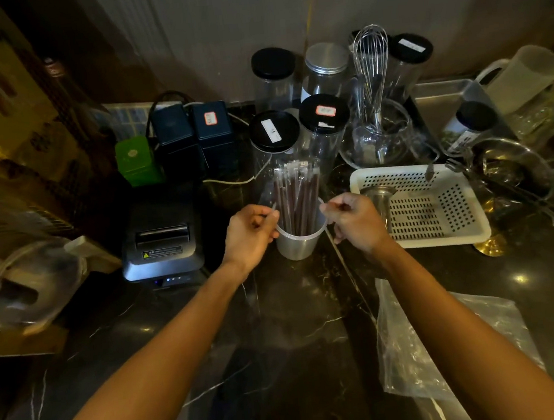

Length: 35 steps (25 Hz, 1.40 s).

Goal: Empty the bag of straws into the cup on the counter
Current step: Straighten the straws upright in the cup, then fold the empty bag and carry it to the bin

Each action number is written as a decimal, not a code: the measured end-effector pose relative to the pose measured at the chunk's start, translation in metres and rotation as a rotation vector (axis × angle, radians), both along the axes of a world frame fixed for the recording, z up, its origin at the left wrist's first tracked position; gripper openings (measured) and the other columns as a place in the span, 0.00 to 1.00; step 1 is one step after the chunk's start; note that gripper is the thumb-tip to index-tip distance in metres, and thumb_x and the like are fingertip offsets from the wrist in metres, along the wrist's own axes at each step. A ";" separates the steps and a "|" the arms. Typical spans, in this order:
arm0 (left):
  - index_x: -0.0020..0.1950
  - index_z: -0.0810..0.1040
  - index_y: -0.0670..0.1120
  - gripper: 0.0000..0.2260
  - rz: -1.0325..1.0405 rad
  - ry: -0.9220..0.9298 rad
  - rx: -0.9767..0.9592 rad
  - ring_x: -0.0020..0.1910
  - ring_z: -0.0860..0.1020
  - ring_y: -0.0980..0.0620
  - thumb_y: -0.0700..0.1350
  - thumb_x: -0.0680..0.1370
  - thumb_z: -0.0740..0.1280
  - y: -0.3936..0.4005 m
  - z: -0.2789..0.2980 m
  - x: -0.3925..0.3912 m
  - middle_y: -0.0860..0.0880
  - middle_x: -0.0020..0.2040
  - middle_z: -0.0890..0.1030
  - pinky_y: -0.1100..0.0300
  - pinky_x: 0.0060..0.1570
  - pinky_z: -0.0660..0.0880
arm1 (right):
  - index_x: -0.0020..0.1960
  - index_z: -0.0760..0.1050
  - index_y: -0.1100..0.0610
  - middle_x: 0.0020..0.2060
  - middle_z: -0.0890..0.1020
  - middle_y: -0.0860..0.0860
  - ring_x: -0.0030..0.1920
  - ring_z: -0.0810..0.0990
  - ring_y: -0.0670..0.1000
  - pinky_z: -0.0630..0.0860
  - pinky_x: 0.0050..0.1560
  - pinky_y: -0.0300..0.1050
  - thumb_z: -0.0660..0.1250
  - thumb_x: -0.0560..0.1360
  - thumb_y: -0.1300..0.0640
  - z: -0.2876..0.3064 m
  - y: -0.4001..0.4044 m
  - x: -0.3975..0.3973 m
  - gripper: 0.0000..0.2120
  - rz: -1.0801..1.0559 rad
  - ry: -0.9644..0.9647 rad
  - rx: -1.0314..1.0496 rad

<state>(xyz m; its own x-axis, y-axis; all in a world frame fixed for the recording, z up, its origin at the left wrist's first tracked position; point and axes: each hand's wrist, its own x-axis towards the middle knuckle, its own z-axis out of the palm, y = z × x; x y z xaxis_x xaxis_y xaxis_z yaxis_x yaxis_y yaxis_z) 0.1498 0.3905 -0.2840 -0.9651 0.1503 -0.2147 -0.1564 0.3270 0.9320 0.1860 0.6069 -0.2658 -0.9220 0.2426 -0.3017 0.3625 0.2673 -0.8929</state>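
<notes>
A translucent plastic cup (297,245) stands on the dark marble counter (297,326), filled with several brown wrapped straws (296,196) that stand upright and stick well above its rim. My left hand (251,234) is at the cup's left rim with its fingers curled. On the right side of the rim is my right hand (356,219), its fingers curled as well. Whether the fingers pinch the rim or only hover beside it is unclear. The clear plastic bag (415,362) lies flat on the counter under my right forearm.
Left of the cup stands a black receipt printer (162,244). Several clear jars with black lids (275,132) stand behind the cup. To the right, a white perforated basket (424,205) sits close to it. A whisk stands in a glass bowl (378,132) at the back right.
</notes>
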 end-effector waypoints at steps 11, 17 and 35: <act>0.59 0.79 0.44 0.10 0.102 0.007 -0.031 0.43 0.85 0.51 0.49 0.82 0.69 -0.001 0.008 0.013 0.46 0.45 0.83 0.66 0.38 0.79 | 0.51 0.81 0.62 0.37 0.82 0.56 0.29 0.78 0.46 0.78 0.30 0.42 0.69 0.82 0.52 0.003 -0.004 0.023 0.12 -0.074 0.054 0.089; 0.49 0.78 0.51 0.03 0.157 0.121 0.018 0.40 0.82 0.48 0.48 0.80 0.70 0.040 0.004 0.070 0.50 0.38 0.80 0.52 0.45 0.81 | 0.49 0.83 0.56 0.40 0.84 0.60 0.35 0.82 0.50 0.81 0.34 0.46 0.70 0.82 0.55 0.004 0.022 0.092 0.06 -0.129 0.014 0.143; 0.43 0.81 0.41 0.11 -0.292 -0.540 -0.222 0.41 0.79 0.47 0.47 0.77 0.75 0.153 -0.052 0.188 0.41 0.43 0.83 0.57 0.41 0.75 | 0.71 0.77 0.55 0.69 0.78 0.54 0.70 0.75 0.56 0.69 0.73 0.57 0.68 0.77 0.60 -0.061 0.059 0.291 0.22 0.162 -0.197 0.608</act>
<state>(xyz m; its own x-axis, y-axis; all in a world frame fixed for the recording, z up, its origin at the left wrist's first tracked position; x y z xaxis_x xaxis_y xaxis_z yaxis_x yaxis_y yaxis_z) 0.3381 0.5438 -0.3357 -0.6389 0.2860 -0.7142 -0.4595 0.6027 0.6524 0.4767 0.6660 -0.3264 -0.9027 0.2861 -0.3213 0.4166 0.7681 -0.4863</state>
